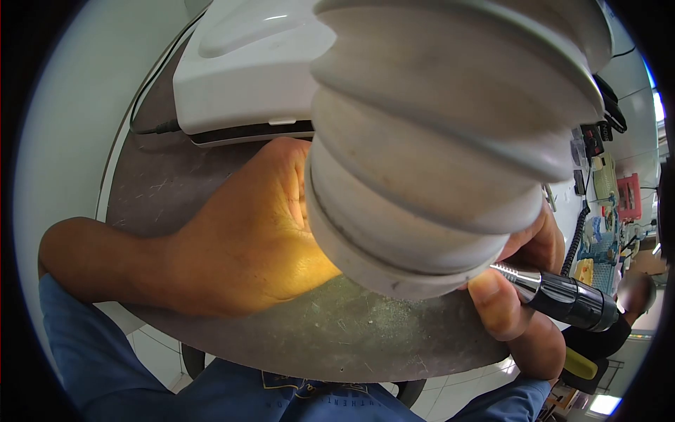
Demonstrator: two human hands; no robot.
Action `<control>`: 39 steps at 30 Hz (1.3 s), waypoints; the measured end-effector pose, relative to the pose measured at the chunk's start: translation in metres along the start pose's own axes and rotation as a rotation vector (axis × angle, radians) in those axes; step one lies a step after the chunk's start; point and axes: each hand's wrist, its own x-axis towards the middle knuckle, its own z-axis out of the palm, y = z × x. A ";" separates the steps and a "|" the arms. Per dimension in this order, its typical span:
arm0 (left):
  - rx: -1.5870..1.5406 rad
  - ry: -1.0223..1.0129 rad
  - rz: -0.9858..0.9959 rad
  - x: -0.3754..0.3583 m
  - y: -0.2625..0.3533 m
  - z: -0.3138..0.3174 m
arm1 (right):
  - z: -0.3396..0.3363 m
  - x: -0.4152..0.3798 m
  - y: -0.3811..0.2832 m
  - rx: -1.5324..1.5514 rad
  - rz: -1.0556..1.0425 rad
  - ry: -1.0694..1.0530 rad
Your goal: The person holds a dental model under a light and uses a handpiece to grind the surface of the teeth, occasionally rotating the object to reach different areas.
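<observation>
So, right hand (500,309) grips black handpiece (569,299) near the front-right edge of the table (330,344); axis angles inward toward left hand (260,246). Hose (436,133) hides left fingers, can't tell grip.

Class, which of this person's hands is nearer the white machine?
Left. The left hand is by the front edge of the white machine; the right hand is farther off, right of the ribbed hose, gripping the black handpiece.

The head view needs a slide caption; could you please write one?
Behind a white ribbed hose, the right hand grips a black-and-silver handpiece at a dark table; the left hand is partly hidden.
</observation>
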 end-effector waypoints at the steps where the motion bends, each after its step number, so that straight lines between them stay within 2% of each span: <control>1: -0.107 -0.018 0.028 0.002 -0.012 0.000 | 0.000 0.000 -0.001 -0.002 -0.001 0.000; 3: -0.214 -0.036 0.054 0.002 -0.018 -0.004 | 0.000 0.000 -0.002 -0.038 0.005 -0.021; 6: -0.044 -0.077 0.041 -0.001 -0.005 -0.009 | -0.001 0.001 -0.003 -0.058 0.006 -0.005; 12: 0.207 0.048 0.160 -0.004 0.008 -0.006 | -0.001 -0.001 -0.005 -0.131 0.037 0.115; 13: 0.132 0.048 0.114 -0.004 0.005 -0.008 | -0.005 0.003 0.009 -0.178 -0.170 0.062; 17: -0.155 0.043 -0.067 -0.001 -0.007 -0.008 | -0.006 0.005 0.008 -0.193 -0.190 0.073; 21: 0.075 0.053 -0.044 0.000 0.007 -0.007 | -0.006 0.005 0.008 -0.171 -0.180 0.037; 23: 0.409 0.102 -0.105 -0.002 0.035 0.004 | -0.004 0.005 0.007 -0.172 -0.164 0.038; 24: 0.408 0.099 -0.106 0.000 0.035 0.000 | -0.003 0.005 0.007 -0.161 -0.151 0.049; 26: 0.229 0.097 -0.367 0.002 0.033 -0.008 | -0.003 0.005 0.006 -0.149 -0.141 0.059; 27: 0.231 0.097 -0.366 0.002 0.032 -0.008 | -0.003 0.005 0.006 -0.149 -0.145 0.054; 32: 0.267 0.049 -0.057 -0.002 0.027 -0.008 | -0.002 0.006 0.006 -0.143 -0.144 0.059; 35: 0.256 0.082 0.022 -0.003 0.020 -0.005 | -0.002 0.005 0.003 -0.177 -0.134 0.045; 37: 0.262 0.106 0.061 -0.003 0.016 -0.002 | 0.001 0.004 -0.003 -0.220 0.008 0.092; 39: 0.277 0.127 0.105 -0.004 0.013 0.002 | 0.001 0.005 -0.002 -0.212 -0.007 0.056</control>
